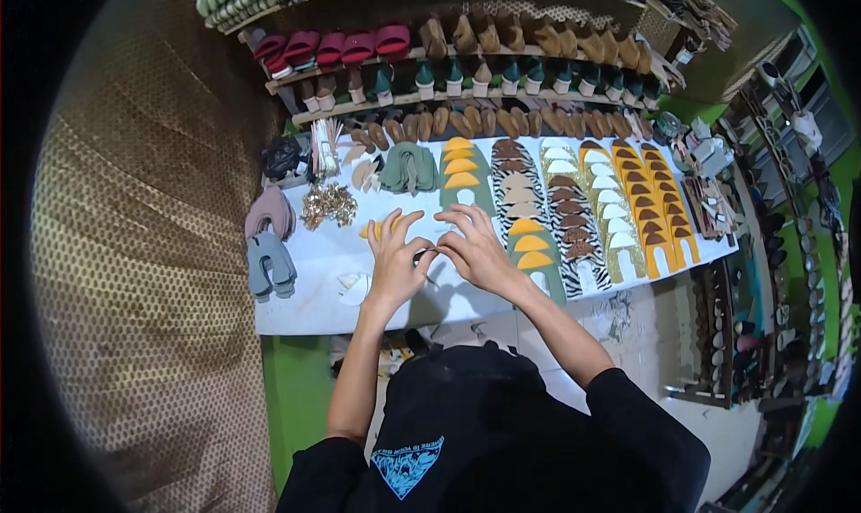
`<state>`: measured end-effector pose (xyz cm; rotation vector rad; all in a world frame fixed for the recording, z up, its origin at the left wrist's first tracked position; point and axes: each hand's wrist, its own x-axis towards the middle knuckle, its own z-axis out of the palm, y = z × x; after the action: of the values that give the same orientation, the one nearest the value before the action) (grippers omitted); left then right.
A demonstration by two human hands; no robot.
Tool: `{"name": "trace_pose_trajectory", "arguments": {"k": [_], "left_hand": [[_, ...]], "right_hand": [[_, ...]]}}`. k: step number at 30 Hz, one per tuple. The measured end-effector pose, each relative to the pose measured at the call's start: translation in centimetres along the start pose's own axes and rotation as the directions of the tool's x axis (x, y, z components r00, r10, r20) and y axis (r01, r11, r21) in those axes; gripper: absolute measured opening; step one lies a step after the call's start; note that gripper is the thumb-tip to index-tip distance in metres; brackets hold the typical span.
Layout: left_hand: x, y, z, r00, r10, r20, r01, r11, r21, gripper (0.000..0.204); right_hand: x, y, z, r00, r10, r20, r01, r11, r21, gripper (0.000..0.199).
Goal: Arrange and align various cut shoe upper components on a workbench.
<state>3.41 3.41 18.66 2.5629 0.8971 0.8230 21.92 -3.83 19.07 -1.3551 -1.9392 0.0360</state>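
Two-handed pinch — dark piece, axis unclear

A small dark piece is pinched between the fingertips of the left hand and the right hand, which meet around it. It is held up above the white-covered desk, near the front edge, well apart from the rows laid out to the right. Only a short, narrow, nearly black part shows; the fingers cover the rest, so its full outline and material cannot be told. The visible part slants slightly, its end toward the right hand a little higher. Whether it is folded or flat is too small to tell.
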Motion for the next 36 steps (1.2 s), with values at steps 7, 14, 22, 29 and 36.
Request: {"name": "trace_pose_trajectory", "arguments": {"k": [7, 14, 22, 29, 36], "left_hand": [[-6.2, -4.9, 0.6, 0.981, -0.165, 0.103, 0.177, 0.977, -0.122, 0.007], [-9.6, -10.1, 1.1, 0.953, -0.231, 0.194, 0.256, 0.96, -0.115, 0.008], [-10.5, -14.1, 1.3, 0.954, -0.149, 0.261, 0.167, 0.985, -0.047, 0.015], [-9.9, -14.4, 2.0, 0.897, -0.093, 0.432, 0.191, 0.963, -0.189, 0.014], [-9.8, -15.4, 7.6, 0.791, -0.039, 0.61, 0.279, 0.912, -0.302, 0.014]], "right_hand": [[-2.6, -1.0, 4.0, 0.97, 0.243, -0.029, -0.237, 0.964, 0.121, 0.008], [-5.7, -1.9, 8.9, 0.897, 0.441, 0.025, -0.439, 0.881, 0.176, 0.005], [-6.9, -2.9, 12.0, 0.844, 0.534, 0.049, -0.536, 0.842, 0.053, 0.005], [-7.8, -4.3, 10.9, 0.783, 0.606, 0.139, -0.584, 0.794, -0.169, 0.004], [-9.6, -0.6, 11.2, 0.726, 0.649, 0.227, -0.611, 0.76, -0.221, 0.004]]}}
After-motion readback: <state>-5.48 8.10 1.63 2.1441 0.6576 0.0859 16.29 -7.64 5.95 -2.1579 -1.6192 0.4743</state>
